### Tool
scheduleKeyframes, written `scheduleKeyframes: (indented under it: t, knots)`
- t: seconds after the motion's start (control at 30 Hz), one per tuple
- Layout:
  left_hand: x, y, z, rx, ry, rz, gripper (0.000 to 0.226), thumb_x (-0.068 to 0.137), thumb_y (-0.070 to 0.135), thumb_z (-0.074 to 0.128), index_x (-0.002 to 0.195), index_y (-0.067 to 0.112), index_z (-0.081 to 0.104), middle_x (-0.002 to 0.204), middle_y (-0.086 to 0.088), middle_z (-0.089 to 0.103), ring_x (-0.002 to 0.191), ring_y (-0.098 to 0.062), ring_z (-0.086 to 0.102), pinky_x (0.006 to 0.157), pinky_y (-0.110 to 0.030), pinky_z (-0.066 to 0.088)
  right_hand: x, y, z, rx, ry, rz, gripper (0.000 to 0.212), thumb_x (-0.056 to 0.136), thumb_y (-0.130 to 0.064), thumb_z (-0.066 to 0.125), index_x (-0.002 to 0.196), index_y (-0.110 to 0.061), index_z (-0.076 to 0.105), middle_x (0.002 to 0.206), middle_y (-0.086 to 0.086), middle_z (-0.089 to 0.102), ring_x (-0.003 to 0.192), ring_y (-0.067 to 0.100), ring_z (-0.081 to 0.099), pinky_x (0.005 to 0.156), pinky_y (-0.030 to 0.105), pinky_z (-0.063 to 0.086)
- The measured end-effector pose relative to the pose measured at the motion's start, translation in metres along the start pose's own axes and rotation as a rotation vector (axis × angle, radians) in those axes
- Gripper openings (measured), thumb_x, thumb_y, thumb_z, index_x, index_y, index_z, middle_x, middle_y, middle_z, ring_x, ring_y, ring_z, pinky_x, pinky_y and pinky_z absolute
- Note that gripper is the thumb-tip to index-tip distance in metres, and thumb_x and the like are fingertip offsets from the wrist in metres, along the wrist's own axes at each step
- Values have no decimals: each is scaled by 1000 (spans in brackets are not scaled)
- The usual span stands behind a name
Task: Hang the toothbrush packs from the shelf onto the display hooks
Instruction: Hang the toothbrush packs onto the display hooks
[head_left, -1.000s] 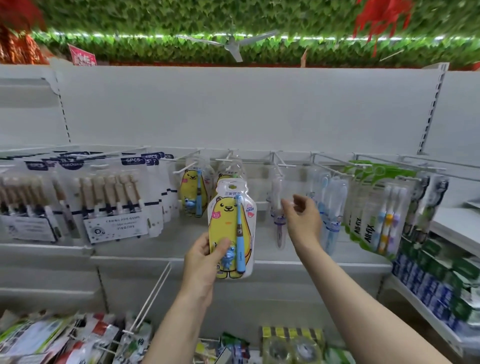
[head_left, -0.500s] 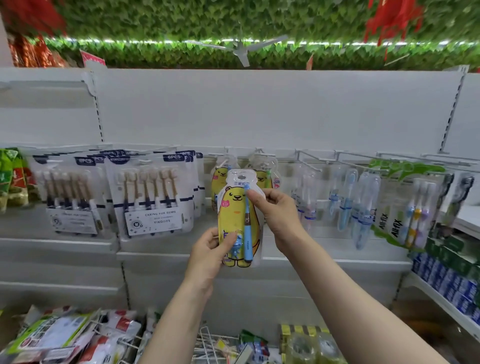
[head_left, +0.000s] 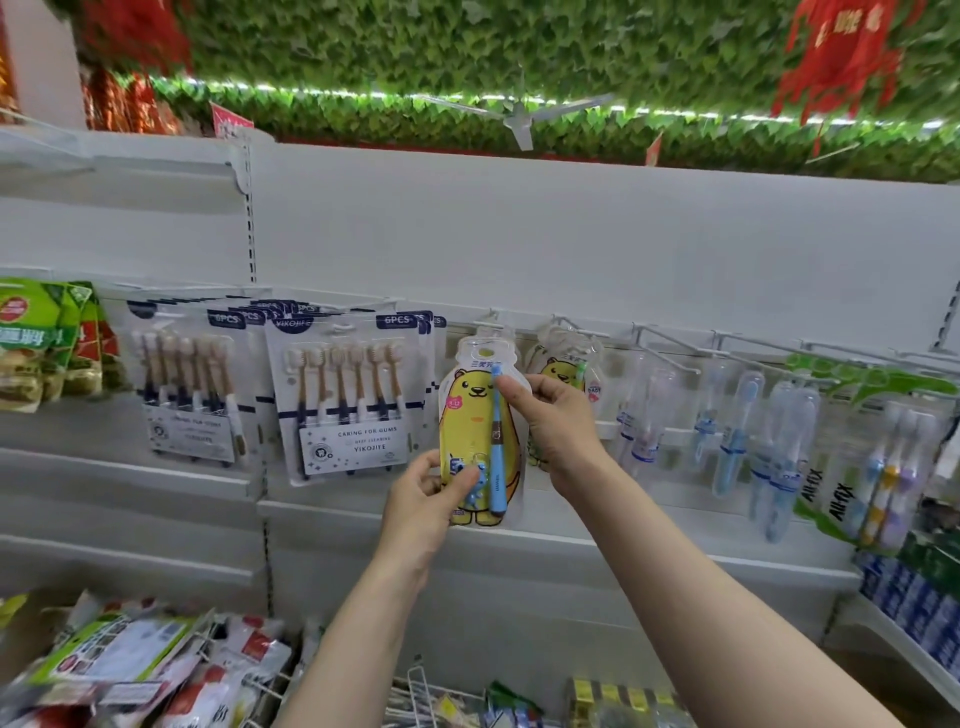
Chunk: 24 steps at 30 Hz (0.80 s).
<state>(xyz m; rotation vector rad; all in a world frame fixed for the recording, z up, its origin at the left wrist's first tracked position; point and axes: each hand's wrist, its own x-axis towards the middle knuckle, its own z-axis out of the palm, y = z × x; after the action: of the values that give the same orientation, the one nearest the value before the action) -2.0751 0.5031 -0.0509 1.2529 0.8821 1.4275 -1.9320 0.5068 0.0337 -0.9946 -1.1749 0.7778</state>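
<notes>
I hold a yellow bear toothbrush pack (head_left: 475, 415) with a blue brush upright in front of the display rail. My left hand (head_left: 423, 499) grips its lower left edge. My right hand (head_left: 553, 415) pinches its upper right side, thumb on the brush head. The pack's hang hole sits just under a white display hook (head_left: 488, 315); whether the hook is through it I cannot tell. Another bear pack (head_left: 563, 371) hangs on the hook to the right, partly hidden by my right hand.
Six-piece toothbrush packs (head_left: 345, 395) hang to the left, clear single brush packs (head_left: 737, 426) and green-topped packs (head_left: 878, 447) to the right. Bare hooks (head_left: 670, 343) jut out at upper right. Loose packs (head_left: 130, 660) and a wire rack (head_left: 415, 696) lie below.
My right hand came off the hanging packs at the right and took the bear pack's upper edge. Both hands lifted the pack up to the hook. My view swung left.
</notes>
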Motion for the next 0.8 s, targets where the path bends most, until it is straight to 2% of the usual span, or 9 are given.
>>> scheduleKeyframes:
  t: [0.2,0.4,0.57,0.67,0.73,0.8]
  knots:
    - [14,-8,-3,19,5,27,27,87,19,73,112,19,64,96,-1,77,90,-19,74,89,-45,58,13,14,-2,-7,-41,8,30,86,-33,76,103,-8,74,91,-2,76,76,2,70,61,12,51]
    - [41,-22,-1,13,1,54,30,86,19,73,115,18,64,99,-2,77,94,-23,74,90,-49,56,38,24,-2,-4,-21,-15,26,86,-29,77,101,-8,73,90,2,76,76,7,71,63,18,55]
    - [78,-36,3,26,28,34,30,86,16,73,114,17,63,96,-1,77,91,-23,73,82,-41,59,69,45,-1,11,-1,18,31,86,-31,77,104,-6,71,98,8,77,93,20,74,77,28,61]
    - [105,-44,6,63,37,11,23,86,21,73,108,20,64,93,-1,76,90,-23,72,77,-38,58,90,58,2,-8,29,37,30,86,-33,77,103,-8,71,98,8,77,96,25,73,85,37,61]
    - [120,-48,8,87,31,-1,18,87,22,72,103,23,63,95,-3,74,90,-21,71,77,-37,58,101,64,3,-19,47,33,29,87,-33,76,103,-9,70,98,8,77,93,21,73,79,32,61]
    - [132,-53,10,87,36,-2,17,88,21,72,103,22,63,96,-4,73,90,-21,70,74,-34,57,107,67,4,-22,62,25,28,89,-30,75,104,-8,70,98,7,76,84,11,71,67,19,56]
